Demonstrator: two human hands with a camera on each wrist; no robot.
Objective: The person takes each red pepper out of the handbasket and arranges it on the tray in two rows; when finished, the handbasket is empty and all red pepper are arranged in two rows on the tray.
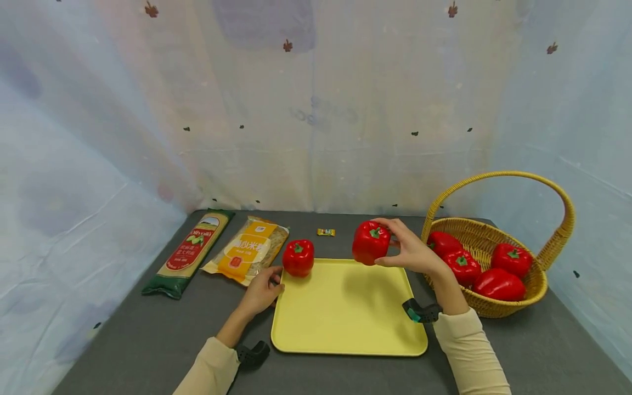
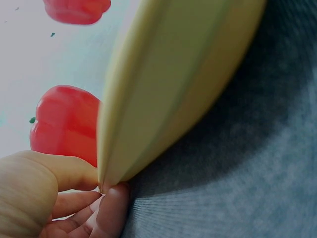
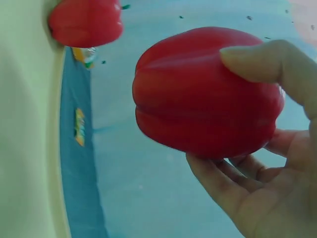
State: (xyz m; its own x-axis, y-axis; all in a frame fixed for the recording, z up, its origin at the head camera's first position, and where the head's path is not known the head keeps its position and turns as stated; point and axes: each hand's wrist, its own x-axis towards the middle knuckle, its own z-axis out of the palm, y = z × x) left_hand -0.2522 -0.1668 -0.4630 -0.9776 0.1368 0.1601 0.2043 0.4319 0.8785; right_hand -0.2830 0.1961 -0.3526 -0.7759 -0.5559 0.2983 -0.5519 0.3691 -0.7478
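Note:
My right hand (image 1: 412,249) grips a red bell pepper (image 1: 370,242) by its side, above the far right part of a yellow tray (image 1: 340,318). Thumb and fingers wrap the pepper (image 3: 205,94) in the right wrist view. At the tray's left edge, my left hand (image 1: 263,289) pinches the rim; its thumb and fingertips (image 2: 111,210) meet there in the left wrist view. Another red bell pepper (image 1: 298,258) stands in the tray's far left corner, stem up, just beyond the left hand.
To the right, a yellow wicker basket (image 1: 498,312) with a tall handle holds several red peppers (image 1: 512,259). Left of the tray lie a yellow food packet (image 1: 249,249) and a long green-ended packet (image 1: 195,247). A small wrapped piece (image 1: 326,232) lies behind the tray.

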